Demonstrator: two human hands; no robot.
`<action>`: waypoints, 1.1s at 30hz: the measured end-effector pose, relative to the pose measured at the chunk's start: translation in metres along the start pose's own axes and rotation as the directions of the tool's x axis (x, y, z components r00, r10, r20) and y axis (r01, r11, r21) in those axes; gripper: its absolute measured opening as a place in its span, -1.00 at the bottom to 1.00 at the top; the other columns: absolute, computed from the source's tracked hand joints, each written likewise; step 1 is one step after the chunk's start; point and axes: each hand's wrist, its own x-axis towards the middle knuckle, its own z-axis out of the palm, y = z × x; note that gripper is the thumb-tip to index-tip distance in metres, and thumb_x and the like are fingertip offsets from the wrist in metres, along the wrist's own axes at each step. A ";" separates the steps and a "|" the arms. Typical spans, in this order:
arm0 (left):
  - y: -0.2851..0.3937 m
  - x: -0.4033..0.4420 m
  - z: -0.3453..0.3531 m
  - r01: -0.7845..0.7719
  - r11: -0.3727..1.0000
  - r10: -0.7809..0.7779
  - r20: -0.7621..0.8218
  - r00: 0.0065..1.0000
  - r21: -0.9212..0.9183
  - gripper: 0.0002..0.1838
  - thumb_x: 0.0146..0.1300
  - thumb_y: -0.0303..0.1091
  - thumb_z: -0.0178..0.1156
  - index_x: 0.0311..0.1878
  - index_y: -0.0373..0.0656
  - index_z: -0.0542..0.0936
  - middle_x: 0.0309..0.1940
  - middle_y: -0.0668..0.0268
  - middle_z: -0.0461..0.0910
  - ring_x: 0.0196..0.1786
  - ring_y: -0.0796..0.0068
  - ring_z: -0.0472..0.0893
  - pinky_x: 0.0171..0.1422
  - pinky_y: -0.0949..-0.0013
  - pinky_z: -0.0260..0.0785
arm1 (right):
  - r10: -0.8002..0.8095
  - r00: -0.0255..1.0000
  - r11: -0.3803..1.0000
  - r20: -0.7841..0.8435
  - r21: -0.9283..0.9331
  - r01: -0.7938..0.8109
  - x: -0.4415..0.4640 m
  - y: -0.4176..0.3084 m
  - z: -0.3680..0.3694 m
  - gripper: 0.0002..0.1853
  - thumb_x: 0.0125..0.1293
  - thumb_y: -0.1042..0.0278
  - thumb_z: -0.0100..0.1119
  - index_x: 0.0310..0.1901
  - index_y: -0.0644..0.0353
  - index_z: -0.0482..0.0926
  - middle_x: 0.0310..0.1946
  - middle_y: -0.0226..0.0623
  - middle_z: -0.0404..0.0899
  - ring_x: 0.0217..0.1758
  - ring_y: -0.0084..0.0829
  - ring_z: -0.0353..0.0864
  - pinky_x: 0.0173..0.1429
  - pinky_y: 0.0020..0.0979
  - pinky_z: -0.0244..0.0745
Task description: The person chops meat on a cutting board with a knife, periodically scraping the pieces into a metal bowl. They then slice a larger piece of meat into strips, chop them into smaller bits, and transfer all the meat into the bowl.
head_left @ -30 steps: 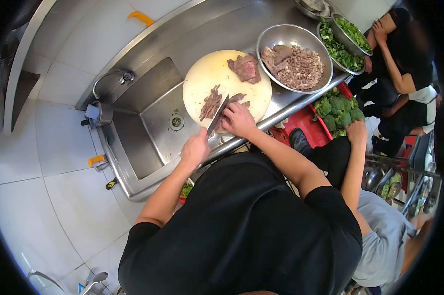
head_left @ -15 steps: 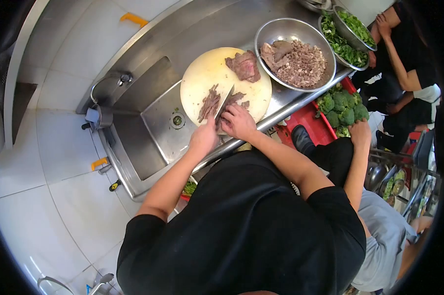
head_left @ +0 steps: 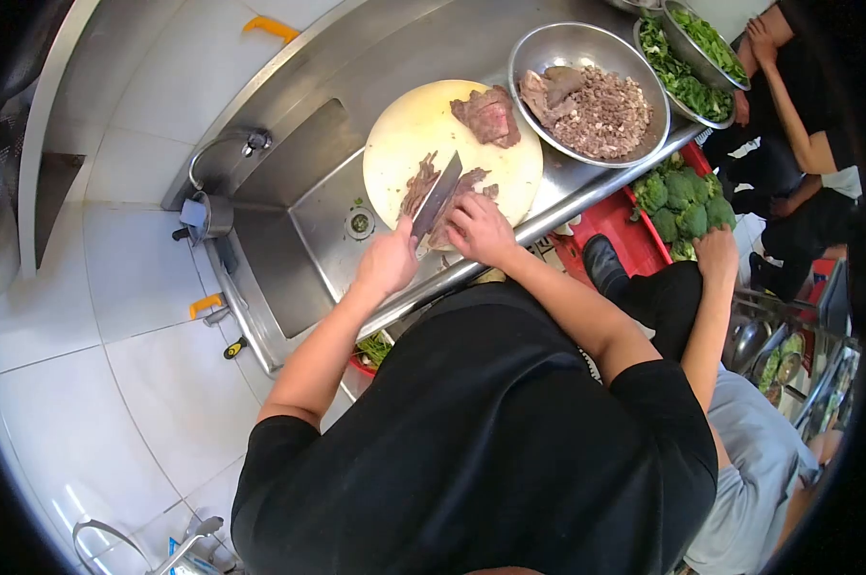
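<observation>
My left hand (head_left: 389,261) is wrapped round the handle of a kitchen knife (head_left: 438,195), its broad blade tilted over a round cutting board (head_left: 394,125). Beside the blade, my right hand (head_left: 482,228) has its fingers curled down on a piece of cooked meat (head_left: 472,180), mostly hidden under them. On the other side of the knife lie thin meat strips (head_left: 418,184). A larger chunk of meat (head_left: 487,117) rests near the board's far edge, apart from both hands.
A steel bowl (head_left: 524,67) of chopped meat stands right of the board, near bowls of green leaves (head_left: 706,48). The sink (head_left: 260,259) lies left. Below the counter, another person's hand (head_left: 716,254) touches broccoli (head_left: 680,196) in a red crate (head_left: 624,228). More people stand at right.
The knife blade has turned, showing more of its flat side, and sits further from the strips. My right hand stays on the meat. The whole view has shifted slightly.
</observation>
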 end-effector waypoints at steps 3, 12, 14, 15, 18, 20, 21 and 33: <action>-0.010 -0.010 0.030 0.004 1.000 -0.005 -0.065 0.998 -0.026 -0.77 0.56 -0.27 0.05 0.13 -0.17 0.40 -0.33 -0.33 0.68 -0.19 -0.43 0.69 -0.02 -0.37 0.49 | 0.019 0.998 1.000 0.055 -0.016 -0.018 0.001 -0.001 0.005 -0.78 0.23 0.25 0.35 -0.14 0.13 0.67 -0.12 -0.22 0.56 0.09 -0.14 0.57 0.24 -0.12 0.53; -0.016 -0.018 0.055 0.054 0.999 -0.054 -0.012 0.998 0.002 -0.76 0.58 -0.25 0.03 0.12 -0.20 0.37 -0.34 -0.31 0.69 -0.21 -0.43 0.70 -0.05 -0.40 0.48 | 0.008 1.000 1.000 -0.023 -0.018 -0.008 -0.004 0.002 0.015 -0.78 0.21 0.27 0.34 -0.14 0.15 0.68 -0.07 -0.21 0.60 0.15 -0.14 0.59 0.32 -0.13 0.52; -0.005 0.009 0.054 0.026 1.000 -0.027 -0.028 0.999 -0.015 -0.75 0.57 -0.26 0.02 0.12 -0.23 0.37 -0.32 -0.33 0.69 -0.19 -0.44 0.70 -0.02 -0.39 0.49 | 0.021 1.000 1.000 -0.007 -0.018 -0.021 -0.004 0.004 0.014 -0.78 0.21 0.28 0.34 -0.15 0.15 0.68 -0.05 -0.21 0.61 0.18 -0.13 0.59 0.33 -0.13 0.51; -0.002 0.024 0.054 -0.003 0.999 0.001 -0.044 0.999 -0.038 -0.73 0.56 -0.26 0.02 0.13 -0.24 0.38 -0.31 -0.34 0.69 -0.17 -0.46 0.69 0.00 -0.38 0.49 | 0.024 1.000 1.000 0.004 -0.013 -0.024 -0.005 0.002 0.014 -0.78 0.21 0.28 0.34 -0.15 0.16 0.67 -0.04 -0.21 0.61 0.19 -0.13 0.59 0.34 -0.13 0.51; 0.021 0.067 0.044 -0.040 0.997 0.035 -0.080 0.996 -0.072 -0.70 0.54 -0.27 0.03 0.16 -0.27 0.38 -0.24 -0.38 0.68 -0.10 -0.45 0.69 0.07 -0.35 0.50 | 0.025 0.999 1.000 0.027 -0.013 -0.024 -0.004 0.000 0.011 -0.76 0.22 0.29 0.33 -0.11 0.16 0.68 -0.02 -0.21 0.61 0.20 -0.12 0.59 0.36 -0.13 0.51; 0.034 0.087 0.038 -0.020 0.998 0.014 -0.088 0.996 -0.065 -0.69 0.54 -0.27 0.03 0.17 -0.26 0.38 -0.22 -0.39 0.68 -0.07 -0.44 0.69 0.09 -0.34 0.50 | 0.021 1.000 1.000 -0.007 -0.016 -0.021 -0.008 0.001 0.014 -0.75 0.22 0.29 0.33 -0.08 0.16 0.69 0.00 -0.22 0.62 0.22 -0.12 0.59 0.37 -0.13 0.50; 0.032 0.088 0.040 -0.029 0.997 0.023 -0.093 0.995 -0.068 -0.70 0.53 -0.27 0.04 0.17 -0.26 0.38 -0.22 -0.38 0.68 -0.07 -0.44 0.69 0.09 -0.34 0.50 | 0.019 1.000 1.000 -0.022 -0.019 -0.019 -0.010 0.001 0.013 -0.74 0.22 0.29 0.33 -0.07 0.16 0.69 0.01 -0.22 0.62 0.23 -0.13 0.59 0.38 -0.13 0.50; -0.042 -0.062 0.045 0.103 0.995 -0.102 0.070 0.992 -0.014 -0.72 0.55 -0.25 0.07 0.15 -0.19 0.36 -0.33 -0.32 0.68 -0.19 -0.47 0.68 -0.02 -0.38 0.48 | 0.036 0.999 0.997 0.025 0.063 -0.037 -0.015 0.005 0.008 -0.74 0.27 0.29 0.35 -0.03 0.15 0.74 0.04 -0.22 0.65 0.26 -0.14 0.59 0.42 -0.12 0.48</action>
